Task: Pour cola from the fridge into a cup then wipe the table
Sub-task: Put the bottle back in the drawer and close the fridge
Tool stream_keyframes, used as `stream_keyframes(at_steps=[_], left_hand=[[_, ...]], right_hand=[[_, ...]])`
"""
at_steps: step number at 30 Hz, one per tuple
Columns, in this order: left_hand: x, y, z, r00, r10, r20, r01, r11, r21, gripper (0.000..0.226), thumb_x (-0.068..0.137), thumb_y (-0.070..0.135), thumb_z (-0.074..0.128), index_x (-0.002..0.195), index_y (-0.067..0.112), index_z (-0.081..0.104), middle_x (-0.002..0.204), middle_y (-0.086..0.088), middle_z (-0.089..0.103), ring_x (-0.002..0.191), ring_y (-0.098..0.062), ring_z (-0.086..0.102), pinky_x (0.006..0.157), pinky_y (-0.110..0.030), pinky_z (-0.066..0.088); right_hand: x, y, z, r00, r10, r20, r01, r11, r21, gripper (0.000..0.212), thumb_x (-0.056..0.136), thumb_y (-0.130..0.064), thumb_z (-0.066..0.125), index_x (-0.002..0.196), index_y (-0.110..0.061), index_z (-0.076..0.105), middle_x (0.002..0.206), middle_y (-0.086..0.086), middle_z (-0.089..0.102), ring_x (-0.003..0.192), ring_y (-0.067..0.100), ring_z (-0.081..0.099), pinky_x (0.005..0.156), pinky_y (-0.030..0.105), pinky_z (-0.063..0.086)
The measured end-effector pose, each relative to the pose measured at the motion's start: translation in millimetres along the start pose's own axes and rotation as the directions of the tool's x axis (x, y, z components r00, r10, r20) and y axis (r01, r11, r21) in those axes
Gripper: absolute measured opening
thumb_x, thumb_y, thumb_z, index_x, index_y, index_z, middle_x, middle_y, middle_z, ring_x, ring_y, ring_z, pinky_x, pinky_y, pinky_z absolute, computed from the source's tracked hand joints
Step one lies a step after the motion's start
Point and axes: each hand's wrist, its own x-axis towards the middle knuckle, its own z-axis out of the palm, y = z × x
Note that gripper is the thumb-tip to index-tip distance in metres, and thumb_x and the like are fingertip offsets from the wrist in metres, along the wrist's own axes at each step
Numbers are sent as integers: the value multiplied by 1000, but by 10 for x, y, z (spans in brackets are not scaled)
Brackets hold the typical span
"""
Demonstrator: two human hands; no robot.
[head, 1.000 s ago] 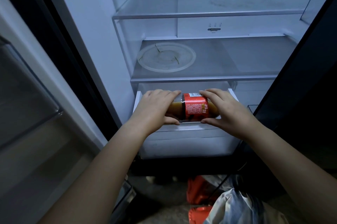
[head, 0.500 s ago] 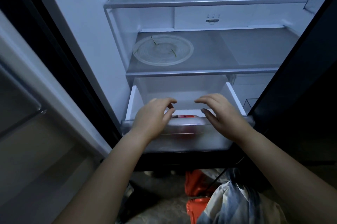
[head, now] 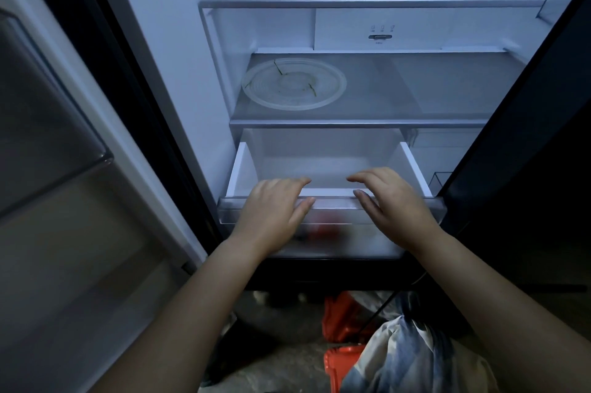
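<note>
I see two glass shelves in the open fridge. The upper shelf (head: 374, 2) carries nothing I can make out apart from faint stains on the glass. On the lower shelf (head: 431, 88) a clear round plate (head: 294, 83) lies flat at the left, with a few thin green scraps on it. Below that shelf a white drawer (head: 243, 168) is pulled out; through its frosted front I make out a blurred red shape (head: 326, 226) low inside. On the floor (head: 281, 370) in front lie red items (head: 342, 316) and crumpled cloth (head: 412, 357).
</note>
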Motion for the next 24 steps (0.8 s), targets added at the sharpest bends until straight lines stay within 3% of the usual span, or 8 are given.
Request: stream_keyframes(at_steps=[5,9,13,18,24], left_hand=[[-288,48,155,999,1,-53,8,987,159,58,93,46,30,136,12,47,134,-5,54,126,-24,47,109,-44,23],[-471,80,290,997,19,-75,0,972,236,60,95,46,29,145,14,34,151,-11,34,140,-26,28,113,-46,14],[-603,102,409,992,24,-122,12,959,282,60,96,42,33,148,14,26,155,-14,22,144,-29,16,116,-45,11],[-695,132,562,988,1,-157,48,950,310,65,94,42,37,150,12,23,157,-16,13,145,-33,11,115,-48,15],[-669,94,655,983,12,-182,46,949,311,65,94,41,35,151,15,14,158,-12,-2,145,-34,5,117,-47,9]], right_hand=[[-351,-180,56,993,37,-116,-38,999,-5,40,94,-29,46,126,-8,54,128,10,53,122,25,45,104,37,37],[-618,-289,205,984,44,-175,-60,994,-87,49,91,-28,50,135,-6,47,138,16,42,131,31,37,111,39,28],[-744,-297,393,976,55,-212,-88,985,-149,55,91,-24,51,140,-2,40,141,19,36,134,35,33,116,39,22],[-785,-264,560,975,21,-221,-77,966,-249,58,91,-18,47,143,2,33,145,19,28,139,36,25,113,50,27],[-759,-215,653,968,11,-250,-75,966,-248,57,93,-19,42,143,2,26,145,20,25,138,38,24,109,55,30]])
